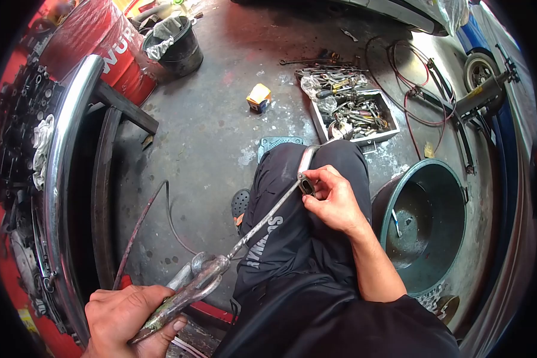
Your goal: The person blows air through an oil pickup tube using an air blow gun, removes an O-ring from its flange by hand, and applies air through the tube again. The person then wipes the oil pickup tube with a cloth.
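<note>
My left hand is closed around the grimy metal handle of an air blow gun, whose long thin nozzle points up and away across my lap. Between the fingertips of my right hand is a small dark metal part with an oval opening. It sits right at the far end of the nozzle; whether they touch I cannot tell. Past it, a pale shiny strip lies between my knees, its kind unclear. A thin hose loops over the floor near my left hand.
At right stands a large dark tub. Ahead are a tray of hand tools and a small yellow-and-blue box. A metal-edged bench, a red drum and a black bucket are at left. A red hose coils back right.
</note>
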### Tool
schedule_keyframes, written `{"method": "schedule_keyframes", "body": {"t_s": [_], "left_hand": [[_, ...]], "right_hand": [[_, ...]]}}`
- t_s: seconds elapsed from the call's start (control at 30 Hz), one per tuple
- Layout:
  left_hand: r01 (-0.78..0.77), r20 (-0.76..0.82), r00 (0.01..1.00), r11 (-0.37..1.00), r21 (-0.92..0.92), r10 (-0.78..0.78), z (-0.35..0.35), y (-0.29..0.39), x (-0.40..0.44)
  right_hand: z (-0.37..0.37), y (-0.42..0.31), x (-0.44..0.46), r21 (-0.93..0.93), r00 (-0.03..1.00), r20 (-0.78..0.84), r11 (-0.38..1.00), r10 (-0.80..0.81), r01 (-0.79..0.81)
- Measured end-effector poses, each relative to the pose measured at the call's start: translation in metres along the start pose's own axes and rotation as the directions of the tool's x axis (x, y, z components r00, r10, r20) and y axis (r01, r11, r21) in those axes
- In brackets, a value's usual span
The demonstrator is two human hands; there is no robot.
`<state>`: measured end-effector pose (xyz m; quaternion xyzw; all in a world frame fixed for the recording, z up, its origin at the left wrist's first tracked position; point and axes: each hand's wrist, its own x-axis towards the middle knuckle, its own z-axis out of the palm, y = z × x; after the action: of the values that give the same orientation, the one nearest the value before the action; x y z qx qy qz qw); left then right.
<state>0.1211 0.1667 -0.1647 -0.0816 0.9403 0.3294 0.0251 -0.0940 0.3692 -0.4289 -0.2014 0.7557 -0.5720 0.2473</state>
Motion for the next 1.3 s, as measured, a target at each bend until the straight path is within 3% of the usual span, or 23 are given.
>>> {"method": "schedule_keyframes", "body": {"t_s": [0.23, 0.27, 0.37, 0.4, 0.47, 0.53, 0.6, 0.63, 0.77, 0.83, 0.9, 0.97, 1.17, 1.2, 1.27, 1.3], "left_hand": [[-0.013, -0.003, 1.000, 0.998, 0.066, 0.013, -0.002, 0.005, 0.014], [0.108, -0.076, 0.992, 0.988, 0.109, -0.100, 0.007, 0.003, 0.013], [0.052, -0.094, 0.995, 0.988, 0.147, -0.039, 0.004, 0.004, 0.018], [0.104, -0.088, 0.992, 0.988, 0.115, -0.094, 0.001, 0.006, 0.021], [0.043, -0.063, 0.997, 0.989, 0.143, -0.034, -0.005, 0.007, 0.031], [0.037, -0.038, 0.999, 0.989, 0.146, -0.032, -0.011, 0.015, 0.041], [0.177, -0.037, 0.984, 0.982, 0.061, -0.175, -0.014, 0.030, 0.053], [0.175, -0.034, 0.984, 0.982, 0.067, -0.173, -0.016, 0.037, 0.060], [0.252, 0.025, 0.966, 0.958, 0.137, -0.257, -0.022, 0.064, 0.087], [0.103, 0.083, 0.988, 0.956, 0.273, -0.130, -0.027, 0.076, 0.098], [0.163, 0.083, 0.978, 0.951, 0.262, -0.190, -0.024, 0.094, 0.108], [0.214, 0.147, 0.943, 0.883, 0.417, -0.298, -0.018, 0.115, 0.123], [0.269, 0.145, 0.916, 0.840, 0.471, -0.375, 0.011, 0.141, 0.133], [0.108, 0.101, 0.974, 0.809, 0.579, -0.202, 0.019, 0.141, 0.126], [-0.039, 0.080, 0.997, 0.730, 0.683, -0.022, 0.023, 0.140, 0.122], [-0.001, 0.084, 0.994, 0.761, 0.649, -0.071, 0.019, 0.139, 0.122]], "right_hand": [[0.006, -0.005, -0.007, -0.065, 0.994, -0.076, 0.995, -0.082, 0.077], [0.008, -0.004, -0.009, -0.062, 0.994, -0.076, 0.995, -0.081, 0.077], [0.015, 0.000, -0.009, -0.125, 0.983, -0.147, 0.988, -0.108, 0.090], [0.017, 0.002, -0.009, -0.032, 0.982, -0.181, 0.998, -0.059, 0.054], [0.020, 0.003, -0.010, 0.069, 0.977, -0.215, 0.997, -0.005, 0.020], [0.020, 0.002, -0.011, -0.108, 0.970, -0.221, 0.991, -0.101, 0.078], [0.020, 0.003, -0.012, -0.112, 0.971, -0.212, 0.990, -0.110, 0.087], [0.020, 0.003, -0.012, -0.121, 0.973, -0.194, 0.988, -0.122, 0.100], [0.021, 0.007, -0.012, -0.109, 0.971, -0.197, 0.987, -0.134, 0.114], [0.021, 0.009, -0.011, -0.106, 0.978, -0.171, 0.989, -0.121, 0.104], [0.024, 0.014, -0.008, -0.107, 0.972, -0.184, 0.986, -0.148, 0.130], [0.026, 0.017, -0.007, -0.108, 0.964, -0.198, 0.981, -0.179, 0.160], [0.028, 0.018, -0.007, -0.136, 0.963, -0.186, 0.976, -0.196, 0.173], [0.026, 0.014, -0.008, -0.141, 0.973, -0.153, 0.979, -0.170, 0.149], [0.025, 0.013, -0.007, -0.142, 0.983, -0.116, 0.982, -0.145, 0.129], [0.025, 0.014, -0.007, -0.140, 0.982, -0.118, 0.981, -0.151, 0.134]]}}
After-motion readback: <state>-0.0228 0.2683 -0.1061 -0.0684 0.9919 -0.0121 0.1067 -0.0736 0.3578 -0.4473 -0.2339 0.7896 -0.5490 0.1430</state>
